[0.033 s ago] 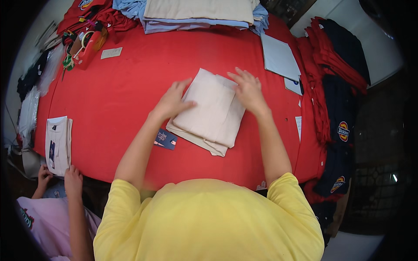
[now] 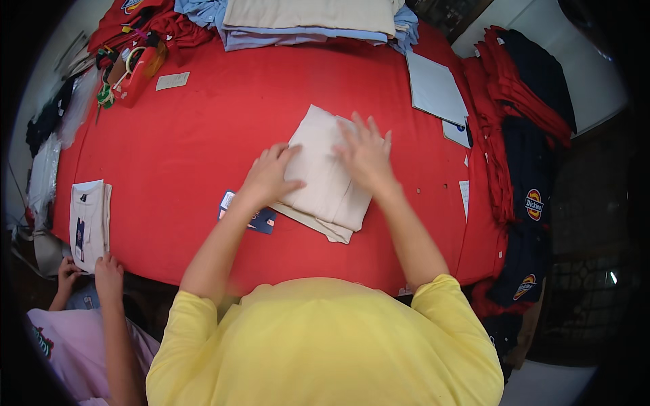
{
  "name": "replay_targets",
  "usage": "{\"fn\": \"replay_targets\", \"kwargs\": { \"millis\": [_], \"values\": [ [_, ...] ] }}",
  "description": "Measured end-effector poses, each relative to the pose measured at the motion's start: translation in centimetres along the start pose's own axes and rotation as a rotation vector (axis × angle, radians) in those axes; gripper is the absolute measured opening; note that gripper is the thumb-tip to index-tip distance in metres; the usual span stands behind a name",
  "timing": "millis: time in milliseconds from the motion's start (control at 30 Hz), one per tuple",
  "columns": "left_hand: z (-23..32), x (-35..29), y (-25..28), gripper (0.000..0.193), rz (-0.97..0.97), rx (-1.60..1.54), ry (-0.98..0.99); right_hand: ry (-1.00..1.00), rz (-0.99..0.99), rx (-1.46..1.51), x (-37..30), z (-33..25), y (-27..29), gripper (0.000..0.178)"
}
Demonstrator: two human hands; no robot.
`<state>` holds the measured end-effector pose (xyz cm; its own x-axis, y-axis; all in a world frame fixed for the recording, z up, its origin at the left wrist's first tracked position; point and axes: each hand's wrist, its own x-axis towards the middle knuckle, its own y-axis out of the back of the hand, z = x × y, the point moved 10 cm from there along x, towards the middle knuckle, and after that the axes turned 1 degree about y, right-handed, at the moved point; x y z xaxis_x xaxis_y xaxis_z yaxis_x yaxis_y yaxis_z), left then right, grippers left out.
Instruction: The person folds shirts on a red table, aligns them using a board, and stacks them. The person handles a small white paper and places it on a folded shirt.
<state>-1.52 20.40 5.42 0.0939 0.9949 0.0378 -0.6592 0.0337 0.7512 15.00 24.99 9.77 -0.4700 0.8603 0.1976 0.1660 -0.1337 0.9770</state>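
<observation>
A folded beige garment (image 2: 323, 186) lies at a slant on the red-covered table in front of me. My left hand (image 2: 272, 177) rests along its left edge, thumb and fingers apart. Over the upper right part of the cloth is my right hand (image 2: 366, 155), fingers spread and slightly blurred; whether it presses the cloth I cannot tell. A dark blue cardboard tag (image 2: 263, 222) lies left of the garment, partly covered by my left forearm.
At the lower left a co-worker's hands (image 2: 108, 276) touch another folded beige garment (image 2: 100, 220). Stacked cloth (image 2: 308, 15) sits at the far edge. A red holder with scissors and tape (image 2: 135, 74) stands far left. White sheets (image 2: 437, 88) and red and navy garments (image 2: 531, 162) line the right.
My right hand has moved left, from the garment's right edge to over its top. My left hand has shifted slightly down and left. More of the tag shows left of my forearm.
</observation>
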Motion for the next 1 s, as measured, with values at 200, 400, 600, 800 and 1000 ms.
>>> {"fn": "replay_targets", "kwargs": {
  "millis": [200, 400, 600, 800, 1000],
  "values": [
    [1.4, -8.5, 0.5, 0.059, 0.029, 0.032, -0.004, 0.038, 0.024, 0.115, -5.8, -4.2, -4.7, 0.069],
    [1.5, -9.4, -1.7, 0.061, 0.049, 0.031, -0.132, 0.218, -0.061, 0.148, -3.4, -4.2, -4.4, 0.065],
    [3.8, -7.2, -3.0, 0.032, 0.247, 0.036, -0.083, 0.186, -0.077, 0.056, -3.1, -4.7, -5.5, 0.058],
    [1.4, -8.1, -1.8, 0.033, 0.227, -0.200, 0.182, -0.166, 0.173, 0.494, -7.9, 2.5, 0.6, 0.038],
    [-1.5, -8.3, -3.3, 0.031, 0.086, -0.527, 0.413, -0.791, 0.156, 1.204, -16.0, 9.1, -5.3, 0.030]
  ]
}}
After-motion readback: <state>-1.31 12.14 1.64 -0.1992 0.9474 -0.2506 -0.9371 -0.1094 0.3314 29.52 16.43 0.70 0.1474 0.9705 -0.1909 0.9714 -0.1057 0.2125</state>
